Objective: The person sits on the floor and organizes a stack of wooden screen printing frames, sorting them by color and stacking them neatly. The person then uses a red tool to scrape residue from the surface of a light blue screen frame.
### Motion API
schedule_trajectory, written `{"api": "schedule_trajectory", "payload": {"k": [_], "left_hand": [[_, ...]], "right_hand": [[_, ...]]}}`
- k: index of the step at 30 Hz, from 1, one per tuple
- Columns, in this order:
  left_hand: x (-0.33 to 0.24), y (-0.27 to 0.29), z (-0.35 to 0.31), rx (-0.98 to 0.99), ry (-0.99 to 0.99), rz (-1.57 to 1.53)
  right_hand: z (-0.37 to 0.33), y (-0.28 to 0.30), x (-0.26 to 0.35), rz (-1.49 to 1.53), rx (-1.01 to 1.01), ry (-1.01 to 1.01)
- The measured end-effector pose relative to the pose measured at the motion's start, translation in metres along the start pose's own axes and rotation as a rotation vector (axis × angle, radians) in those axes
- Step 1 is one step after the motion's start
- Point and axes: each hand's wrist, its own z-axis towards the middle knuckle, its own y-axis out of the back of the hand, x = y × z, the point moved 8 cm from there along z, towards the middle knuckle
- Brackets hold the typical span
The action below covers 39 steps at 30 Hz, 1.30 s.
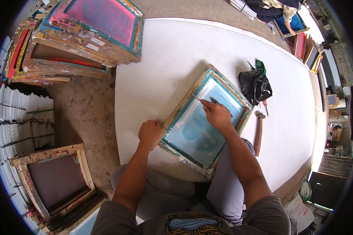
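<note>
A wooden silk-screen frame [245, 117] with a light blue mesh lies tilted across my lap and the white tabletop. My left hand [150, 133] is closed at its left edge, fingers curled against the wood. Over the mesh, my right hand [217, 115] is closed round a dark tool [214, 100] whose kind I cannot make out, mostly hidden in the fist. From near my index finger a thin strip [195, 97] reaches to the frame's upper left side; whether it belongs to the tool, I cannot tell.
Right of the frame are a crumpled black plastic bag [255, 84], a red-handled tool [265, 106] and a hammer [259, 135]. Stacked screens [86, 49] stand at the far left, another frame [51, 156] at the near left. Across the table another person's hand [289, 29] touches a blue screen.
</note>
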Motion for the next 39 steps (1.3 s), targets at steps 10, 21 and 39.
{"api": "schedule_trajectory", "payload": {"k": [10,21,39], "left_hand": [[-0.004,-0.001,-0.004,0.023,0.023,0.033],[-0.006,0.001,-0.004,0.023,0.023,0.038],[-0.009,0.006,-0.006,0.034,-0.006,0.013]], "right_hand": [[0.010,-0.015,-0.013,0.220,0.155,-0.046],[0.007,-0.061,-0.055,0.853,0.348,-0.296],[-0.011,-0.067,-0.045,1.385,0.620,-0.624]]}}
